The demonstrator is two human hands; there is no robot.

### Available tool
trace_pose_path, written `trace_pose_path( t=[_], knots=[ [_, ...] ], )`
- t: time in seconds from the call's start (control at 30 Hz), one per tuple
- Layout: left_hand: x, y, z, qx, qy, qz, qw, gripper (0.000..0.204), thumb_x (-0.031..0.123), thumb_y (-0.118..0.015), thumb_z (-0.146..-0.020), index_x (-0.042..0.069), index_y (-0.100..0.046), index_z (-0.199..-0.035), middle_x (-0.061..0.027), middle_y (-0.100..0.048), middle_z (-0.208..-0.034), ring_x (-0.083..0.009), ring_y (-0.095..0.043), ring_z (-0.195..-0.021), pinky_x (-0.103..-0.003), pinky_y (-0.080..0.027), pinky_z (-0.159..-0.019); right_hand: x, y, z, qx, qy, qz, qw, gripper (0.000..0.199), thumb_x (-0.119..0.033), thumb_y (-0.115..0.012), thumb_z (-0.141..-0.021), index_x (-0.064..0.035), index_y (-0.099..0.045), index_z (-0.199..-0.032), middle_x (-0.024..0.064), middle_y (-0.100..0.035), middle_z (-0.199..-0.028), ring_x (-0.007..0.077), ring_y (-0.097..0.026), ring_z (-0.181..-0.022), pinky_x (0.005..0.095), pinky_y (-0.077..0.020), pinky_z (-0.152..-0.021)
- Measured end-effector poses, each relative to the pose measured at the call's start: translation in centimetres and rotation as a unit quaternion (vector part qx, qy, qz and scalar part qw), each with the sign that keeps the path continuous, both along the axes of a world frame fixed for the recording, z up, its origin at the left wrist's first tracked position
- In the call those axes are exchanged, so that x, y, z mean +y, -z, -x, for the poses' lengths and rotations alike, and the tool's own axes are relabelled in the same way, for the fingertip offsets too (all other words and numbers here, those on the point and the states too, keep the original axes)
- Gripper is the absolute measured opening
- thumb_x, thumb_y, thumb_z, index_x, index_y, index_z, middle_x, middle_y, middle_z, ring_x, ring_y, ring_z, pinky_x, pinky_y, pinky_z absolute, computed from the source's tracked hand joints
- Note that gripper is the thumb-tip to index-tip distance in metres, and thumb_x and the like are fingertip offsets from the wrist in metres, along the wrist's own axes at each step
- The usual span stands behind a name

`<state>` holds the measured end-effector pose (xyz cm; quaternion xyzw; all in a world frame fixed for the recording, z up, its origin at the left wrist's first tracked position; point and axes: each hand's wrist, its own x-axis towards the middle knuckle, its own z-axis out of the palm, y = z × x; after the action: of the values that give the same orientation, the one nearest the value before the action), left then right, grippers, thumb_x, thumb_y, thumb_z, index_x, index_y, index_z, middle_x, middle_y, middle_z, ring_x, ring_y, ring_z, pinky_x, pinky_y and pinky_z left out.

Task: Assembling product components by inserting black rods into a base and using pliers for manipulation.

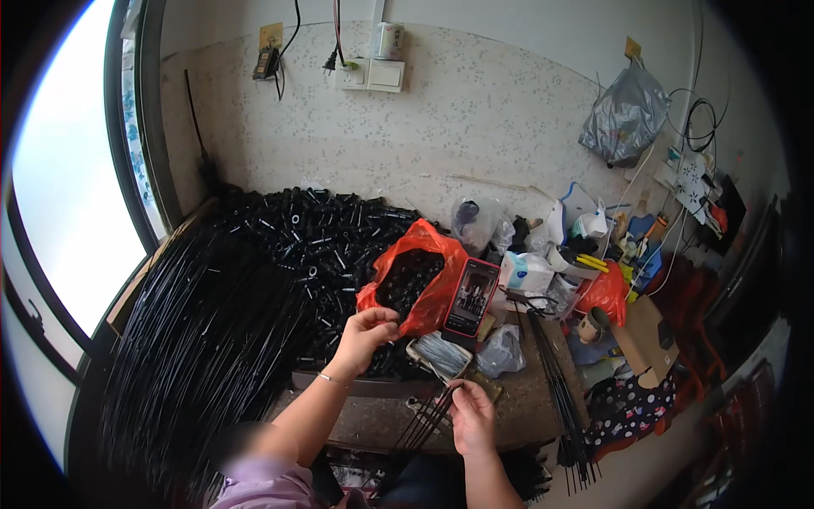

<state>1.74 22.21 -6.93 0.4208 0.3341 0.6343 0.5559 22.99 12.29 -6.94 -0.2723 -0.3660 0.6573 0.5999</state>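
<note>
Left hand at the red bag, right hand holding a sheaf of thin black rods

Clock positions run from the middle of the view. At 6 to 7 o'clock the wooden workbench shows a bare strip between the heaped parts and its near edge, the main open room for the hands; the right hand's rods slant over part of it. At 9 to 10 o'clock the pile of black tubular parts crowds toward the window side, leaving little bench uncovered.

The left hand, at 7 o'clock, is at the near rim of the red plastic bag, which lies open close to centre with black parts inside. Its thumb and forefinger are narrow; whether they grip a part, I cannot tell. The right hand, at 5 o'clock, pinches the held rods, several overlapping, too many to count.

Counted: two hands; three groups of rods, namely the held ones, the broad spread of rods at 8 o'clock and the narrow bundle at 4; one smartphone at 4; one tray of pale strips at 5, just beside one crumpled clear bag; one cardboard box at 4.
</note>
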Motion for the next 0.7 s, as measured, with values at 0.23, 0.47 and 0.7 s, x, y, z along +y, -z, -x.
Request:
trace_pose_path(
  t=[0.23, 0.47, 0.7],
  knots=[
    [-11.4, -2.1, -0.3, -0.202, 0.213, -0.038, 0.955, 0.013, -0.001, -0.063, -0.078, 0.0, -0.061, -0.091, -0.02, -0.06, -0.101, -0.022, -0.062, -0.087, -0.031, -0.052, -0.079, -4.4, -2.9, 4.9, -0.054, -0.077, -0.114, 0.989, 0.016, -0.009, -0.057, -0.086, -0.0001, -0.056, -0.099, 0.004, -0.059, -0.097, 0.0099, -0.053, -0.09, 0.0237, -0.0403, -0.082],
    [-18.3, -4.4, 1.4, -0.206, 0.219, -0.065, 0.952, 0.013, -0.004, -0.064, -0.076, -0.002, -0.062, -0.089, -0.0219, -0.058, -0.101, -0.0247, -0.06, -0.089, -0.034, -0.052, -0.079, -8.2, -3.6, 5.7, -0.029, -0.169, -0.115, 0.978, 0.016, -0.006, -0.058, -0.086, 0.0003, -0.056, -0.1, 0.0011, -0.059, -0.093, 0.0056, -0.053, -0.082, 0.0181, -0.0422, -0.073],
    [-20.1, -4.9, 2.8, -0.133, 0.163, -0.126, 0.969, 0.01, -0.002, -0.062, -0.077, -0.004, -0.059, -0.086, -0.0181, -0.054, -0.1, -0.0235, -0.06, -0.086, -0.032, -0.054, -0.072, -9.6, -4.6, 6.9, -0.037, -0.207, -0.123, 0.97, 0.015, -0.005, -0.058, -0.086, 0.0012, -0.054, -0.099, 0.0052, -0.06, -0.088, 0.0108, -0.057, -0.079, 0.0227, -0.0463, -0.074]
  ],
)
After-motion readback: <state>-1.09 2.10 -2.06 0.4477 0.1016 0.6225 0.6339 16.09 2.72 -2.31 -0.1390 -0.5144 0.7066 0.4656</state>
